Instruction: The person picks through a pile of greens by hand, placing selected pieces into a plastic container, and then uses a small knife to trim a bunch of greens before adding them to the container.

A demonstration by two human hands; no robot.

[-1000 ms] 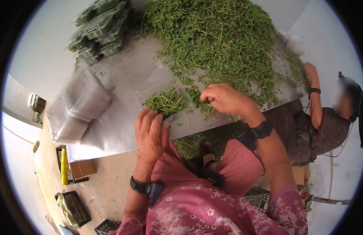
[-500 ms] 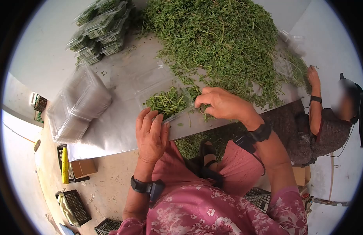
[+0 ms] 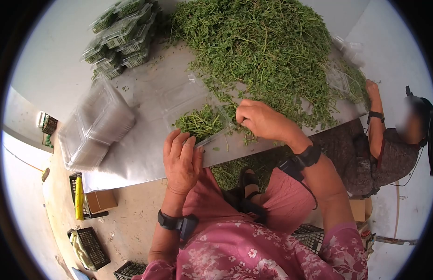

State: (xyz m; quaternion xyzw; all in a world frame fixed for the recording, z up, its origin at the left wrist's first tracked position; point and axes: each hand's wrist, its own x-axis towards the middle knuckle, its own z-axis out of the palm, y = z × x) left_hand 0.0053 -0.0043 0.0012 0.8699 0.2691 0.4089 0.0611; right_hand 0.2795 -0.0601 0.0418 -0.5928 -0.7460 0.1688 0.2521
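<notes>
A clear plastic clamshell box [image 3: 172, 114] lies with its lid spread back on the metal table. Leafy green sprigs [image 3: 203, 122] partly fill its near half. Along the box's near left edge rests my left hand [image 3: 183, 161], fingers stretched out and slightly apart. My right hand [image 3: 265, 120] is just right of the box, its fingers curled and pinched over a few sprigs; the fingertips are partly hidden. Loose sprigs [image 3: 250, 137] lie beneath it. Beyond rises a large heap of the same greens [image 3: 258, 51].
Nested clear boxes [image 3: 95, 123] stand at the table's left. Filled, closed boxes [image 3: 120, 39] are stacked behind them. At the right, a co-worker's hand [image 3: 373, 91] is by more greens. Black crates [image 3: 89, 247] sit on the floor.
My right hand has shifted slightly right, away from the box, and its fingers have drawn in more tightly. My left hand stays at the box's edge.
</notes>
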